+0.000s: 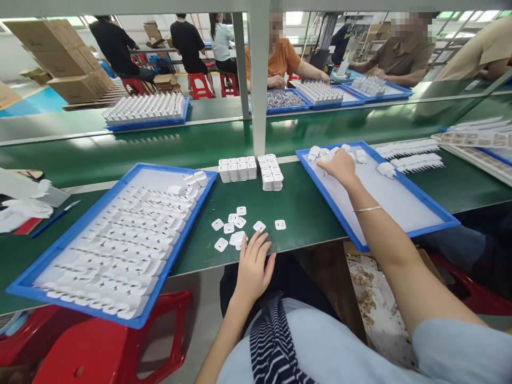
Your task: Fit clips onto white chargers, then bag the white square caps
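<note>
- Left hand: fingers loosely spread, gripping nothing, by white plates on worktop
- Right hand: at white blocks in blue tray; can't tell grip

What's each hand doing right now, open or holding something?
Left hand: open, at flat white square plastic-looking pieces.
Right hand: at blocky white pieces in blue-rimmed tray; grip cannot be told.

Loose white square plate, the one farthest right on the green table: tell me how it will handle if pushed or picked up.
The white plate looks thin and small, so it is probably light. Its neat, flat outline suggests something stiff rather than floppy. Lying flat on the smooth-looking green table, it would likely slide, not roll or tip.
</note>
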Action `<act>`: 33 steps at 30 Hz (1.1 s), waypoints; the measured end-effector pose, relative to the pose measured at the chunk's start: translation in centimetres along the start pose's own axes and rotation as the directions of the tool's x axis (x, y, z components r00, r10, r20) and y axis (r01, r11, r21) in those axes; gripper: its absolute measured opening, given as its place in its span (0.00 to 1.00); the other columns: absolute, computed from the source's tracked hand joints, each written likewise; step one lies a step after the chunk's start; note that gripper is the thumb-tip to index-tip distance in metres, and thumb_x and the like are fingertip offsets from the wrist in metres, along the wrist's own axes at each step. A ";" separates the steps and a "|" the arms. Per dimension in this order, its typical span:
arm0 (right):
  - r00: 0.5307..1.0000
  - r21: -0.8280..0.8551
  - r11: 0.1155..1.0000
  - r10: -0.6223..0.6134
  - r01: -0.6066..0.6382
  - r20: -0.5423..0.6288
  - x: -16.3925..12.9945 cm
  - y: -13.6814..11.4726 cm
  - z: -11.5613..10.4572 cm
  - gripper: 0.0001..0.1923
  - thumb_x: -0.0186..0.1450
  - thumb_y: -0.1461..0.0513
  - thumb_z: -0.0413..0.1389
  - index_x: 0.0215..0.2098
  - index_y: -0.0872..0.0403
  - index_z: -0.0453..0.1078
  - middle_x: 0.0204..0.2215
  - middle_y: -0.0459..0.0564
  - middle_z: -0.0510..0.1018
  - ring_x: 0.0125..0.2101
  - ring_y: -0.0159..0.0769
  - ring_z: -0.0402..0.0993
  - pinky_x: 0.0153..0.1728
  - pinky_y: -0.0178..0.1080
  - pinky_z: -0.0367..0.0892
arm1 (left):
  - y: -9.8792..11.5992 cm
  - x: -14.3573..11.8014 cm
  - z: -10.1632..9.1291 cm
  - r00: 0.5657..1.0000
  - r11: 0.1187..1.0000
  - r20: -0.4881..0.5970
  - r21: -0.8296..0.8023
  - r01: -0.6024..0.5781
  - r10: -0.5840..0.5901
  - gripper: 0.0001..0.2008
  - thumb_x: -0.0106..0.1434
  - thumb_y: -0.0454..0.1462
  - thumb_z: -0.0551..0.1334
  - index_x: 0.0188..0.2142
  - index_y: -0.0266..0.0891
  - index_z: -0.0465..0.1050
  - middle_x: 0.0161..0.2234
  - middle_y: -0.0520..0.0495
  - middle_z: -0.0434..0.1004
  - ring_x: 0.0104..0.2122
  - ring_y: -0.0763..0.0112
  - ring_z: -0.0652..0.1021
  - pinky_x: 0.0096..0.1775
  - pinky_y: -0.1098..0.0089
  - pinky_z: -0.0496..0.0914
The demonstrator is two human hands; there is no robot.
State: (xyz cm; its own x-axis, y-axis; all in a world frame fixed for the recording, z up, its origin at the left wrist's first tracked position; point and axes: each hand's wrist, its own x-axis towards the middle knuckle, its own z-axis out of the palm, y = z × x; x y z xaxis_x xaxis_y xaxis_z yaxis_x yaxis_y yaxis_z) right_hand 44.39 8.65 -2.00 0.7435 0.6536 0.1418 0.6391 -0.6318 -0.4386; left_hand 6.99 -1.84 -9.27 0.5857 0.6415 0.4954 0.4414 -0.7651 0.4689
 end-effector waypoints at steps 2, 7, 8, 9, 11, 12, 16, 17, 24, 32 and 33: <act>0.977 0.187 0.960 -0.196 0.208 -0.079 -3.4 -0.2 -2.0 0.31 0.53 0.55 0.64 0.51 0.61 0.64 0.48 0.64 0.75 0.50 0.53 0.72 0.50 0.50 0.67 | 0.2 0.3 -0.4 0.996 0.987 -0.045 -0.147 0.066 -0.073 0.14 0.67 0.34 0.57 0.52 0.41 0.66 0.56 0.39 0.73 0.62 0.54 0.69 0.64 0.43 0.58; 0.830 0.542 0.636 -0.494 0.548 -0.260 -17.5 -2.4 -2.8 0.32 0.56 0.56 0.65 0.56 0.50 0.61 0.51 0.56 0.72 0.49 0.48 0.72 0.51 0.50 0.70 | 2.4 3.0 -1.4 0.970 0.853 0.019 -0.472 0.222 -0.242 0.30 0.65 0.41 0.62 0.64 0.46 0.56 0.65 0.41 0.61 0.65 0.55 0.63 0.64 0.51 0.61; 0.824 0.562 0.609 -0.482 0.559 -0.297 -20.1 -2.9 -2.1 0.33 0.56 0.57 0.65 0.57 0.49 0.60 0.51 0.56 0.72 0.47 0.48 0.72 0.50 0.51 0.70 | 3.0 3.5 -1.7 0.972 0.825 0.052 -0.520 0.222 -0.229 0.34 0.64 0.43 0.63 0.66 0.46 0.52 0.67 0.40 0.56 0.66 0.54 0.61 0.65 0.52 0.60; 0.830 0.591 0.590 -0.464 0.550 -0.309 -22.4 -3.4 -1.4 0.34 0.56 0.58 0.66 0.58 0.48 0.60 0.51 0.57 0.71 0.47 0.49 0.72 0.50 0.52 0.70 | 3.6 4.1 -1.9 0.974 0.796 0.075 -0.565 0.219 -0.215 0.38 0.63 0.44 0.64 0.68 0.46 0.49 0.68 0.40 0.53 0.67 0.53 0.59 0.65 0.53 0.60; 0.857 0.635 0.580 -0.408 0.510 -0.316 -25.6 -4.2 0.1 0.35 0.56 0.59 0.66 0.59 0.46 0.59 0.51 0.57 0.71 0.48 0.51 0.71 0.50 0.54 0.70 | 4.3 5.0 -2.2 0.969 0.734 0.091 -0.637 0.235 -0.232 0.42 0.60 0.45 0.67 0.68 0.46 0.48 0.68 0.40 0.54 0.66 0.52 0.61 0.64 0.57 0.63; 0.864 0.648 0.575 -0.392 0.499 -0.317 -26.6 -4.5 0.6 0.36 0.56 0.60 0.66 0.59 0.45 0.58 0.51 0.57 0.70 0.48 0.51 0.71 0.50 0.55 0.70 | 4.5 5.3 -2.3 0.958 0.700 0.086 -0.665 0.261 -0.275 0.40 0.60 0.44 0.67 0.67 0.46 0.51 0.67 0.40 0.58 0.64 0.53 0.64 0.62 0.58 0.66; 0.807 0.678 0.483 -0.511 0.555 -0.296 -28.4 -5.1 1.5 0.37 0.59 0.65 0.61 0.63 0.43 0.55 0.55 0.56 0.69 0.55 0.53 0.67 0.56 0.58 0.64 | 4.1 5.4 -2.8 0.864 0.538 0.054 -0.762 0.360 -0.501 0.31 0.60 0.39 0.68 0.61 0.43 0.64 0.56 0.41 0.74 0.56 0.57 0.75 0.56 0.60 0.72; 0.782 0.692 0.447 -0.555 0.567 -0.283 -28.6 -5.2 1.4 0.37 0.59 0.67 0.60 0.64 0.43 0.55 0.56 0.56 0.69 0.57 0.53 0.66 0.57 0.59 0.63 | 3.7 5.1 -2.9 0.843 0.500 0.060 -0.782 0.373 -0.535 0.31 0.59 0.39 0.68 0.60 0.43 0.65 0.55 0.41 0.76 0.55 0.57 0.76 0.56 0.60 0.72; 0.647 0.854 0.368 -0.761 0.369 0.048 -26.6 -3.4 1.6 0.18 0.65 0.63 0.58 0.53 0.46 0.70 0.48 0.52 0.76 0.48 0.45 0.73 0.49 0.49 0.71 | 1.4 0.6 -5.1 0.698 0.366 0.081 -0.806 0.466 -0.711 0.24 0.50 0.39 0.74 0.47 0.37 0.79 0.51 0.39 0.79 0.53 0.51 0.77 0.55 0.57 0.72; 0.712 0.364 0.833 -0.548 0.417 0.439 -17.6 -1.4 4.3 0.08 0.59 0.62 0.61 0.39 0.53 0.72 0.39 0.53 0.74 0.44 0.47 0.68 0.47 0.48 0.65 | 0.6 -2.5 -6.4 0.740 0.443 0.192 -0.695 0.567 -0.645 0.20 0.54 0.38 0.72 0.48 0.41 0.78 0.49 0.42 0.80 0.50 0.56 0.79 0.53 0.61 0.72; 0.695 0.343 0.836 -0.547 0.427 0.467 -17.4 -1.5 4.4 0.07 0.59 0.62 0.61 0.37 0.53 0.72 0.38 0.54 0.74 0.44 0.47 0.68 0.47 0.48 0.65 | 0.7 -2.5 -6.2 0.750 0.464 0.202 -0.676 0.572 -0.630 0.20 0.55 0.38 0.71 0.48 0.42 0.78 0.49 0.43 0.80 0.50 0.57 0.79 0.53 0.61 0.72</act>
State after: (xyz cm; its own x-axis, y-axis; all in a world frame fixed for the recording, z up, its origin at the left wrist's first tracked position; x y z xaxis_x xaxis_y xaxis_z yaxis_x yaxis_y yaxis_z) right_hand 29.63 0.12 -7.68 0.0755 0.9943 -0.0756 0.7845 -0.1060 -0.6110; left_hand 1.65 -3.64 -5.66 0.2990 0.9516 -0.0718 0.0804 0.0498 0.9955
